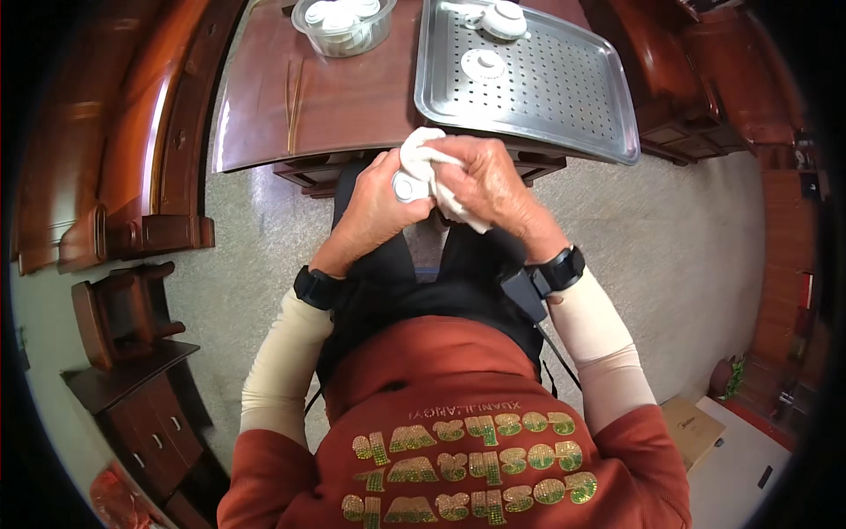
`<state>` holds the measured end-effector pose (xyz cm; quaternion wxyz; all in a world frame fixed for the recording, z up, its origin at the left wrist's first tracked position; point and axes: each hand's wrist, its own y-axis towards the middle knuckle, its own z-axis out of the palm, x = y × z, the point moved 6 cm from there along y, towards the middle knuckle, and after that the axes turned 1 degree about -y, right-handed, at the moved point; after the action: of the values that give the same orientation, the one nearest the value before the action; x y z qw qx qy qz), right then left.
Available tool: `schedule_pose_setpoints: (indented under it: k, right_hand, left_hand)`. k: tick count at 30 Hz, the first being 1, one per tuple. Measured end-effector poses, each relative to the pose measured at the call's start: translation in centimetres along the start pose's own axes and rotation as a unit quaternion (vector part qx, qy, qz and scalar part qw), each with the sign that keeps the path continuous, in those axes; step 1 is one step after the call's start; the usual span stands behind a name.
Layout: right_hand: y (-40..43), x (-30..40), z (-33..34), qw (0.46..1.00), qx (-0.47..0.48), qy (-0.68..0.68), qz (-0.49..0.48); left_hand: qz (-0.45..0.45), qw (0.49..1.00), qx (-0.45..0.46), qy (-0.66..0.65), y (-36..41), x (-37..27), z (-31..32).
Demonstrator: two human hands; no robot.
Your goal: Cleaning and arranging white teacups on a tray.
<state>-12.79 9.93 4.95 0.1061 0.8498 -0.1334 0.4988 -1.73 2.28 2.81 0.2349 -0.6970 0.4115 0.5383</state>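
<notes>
Above my knees, just off the table edge, my left hand (pixel 380 202) grips a small white cup (pixel 406 188), its round ringed base facing the camera. My right hand (pixel 488 177) holds a white cloth (pixel 429 159) against the cup's side; the cloth's lower end hangs below the fingers. On the metal tray (pixel 529 123), which has a perforated bottom, stand a white teapot (pixel 504 21) and a round white lid (pixel 484 65) with a knob. A clear plastic tub (pixel 344 43) with several white cups in it sits to the left of the tray.
The glossy reddish-brown wooden table (pixel 363 99) spans the area before me. A pair of thin wooden sticks (pixel 294 109) lies on its left part. The tray's near right corner overhangs the table edge. Carved wooden furniture (pixel 192 119) stands at the left, more at the right.
</notes>
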Motion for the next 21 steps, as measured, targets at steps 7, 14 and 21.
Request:
schedule_pose_setpoints:
  k: [7,14,21]
  right_hand:
    - [-2.7,0.9,1.6,0.979,0.032,-0.17,-0.104]
    - [-1.3,1.2,0.5,0.995,-0.02,-0.062,-0.077]
    - [-0.3,1.1,0.3,0.993,-0.026,-0.084,-0.08]
  left_hand:
    - [0.088,0.993,-0.039,0.063,-1.0,-0.1,0.4]
    - [-0.082,0.992,-0.062,-0.072,-1.6,3.4,1.5]
    - [-0.185,0.864,0.008,-0.469,-1.0,3.6,3.4]
